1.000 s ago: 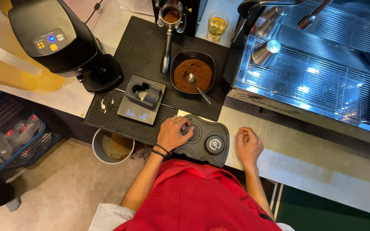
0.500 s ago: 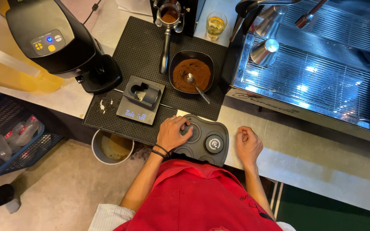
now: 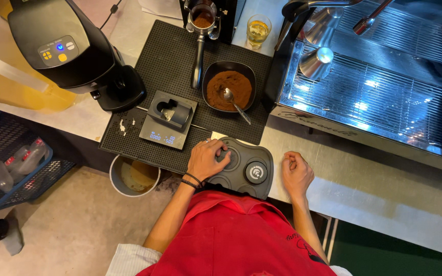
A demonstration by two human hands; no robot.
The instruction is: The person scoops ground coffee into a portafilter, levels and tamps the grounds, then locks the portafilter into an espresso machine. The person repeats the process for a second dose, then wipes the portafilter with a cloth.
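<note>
My left hand (image 3: 208, 158) grips a round black tamper sitting in the left well of a black tamping station (image 3: 249, 180) at the counter's front edge. A second round tool (image 3: 255, 172) stands in the station's right well. My right hand (image 3: 296, 172) rests on the counter just right of the station, fingers curled with nothing in them. A portafilter (image 3: 200, 30) filled with ground coffee sits under the grinder at the top. Between them lie a black bowl of coffee grounds (image 3: 229, 87) with a spoon in it and a small scale (image 3: 167, 122) carrying a black holder.
A black rubber mat (image 3: 167, 56) covers the counter's middle. A black kettle-like machine (image 3: 72, 51) stands left, an espresso machine's steel drip tray (image 3: 379, 102) right, a glass of yellow liquid (image 3: 258, 29) at the back. Below the counter are a bucket (image 3: 134, 176) and a blue crate (image 3: 11, 163).
Both hands stay in place on the tamper and the counter. Only the view has shifted slightly.
</note>
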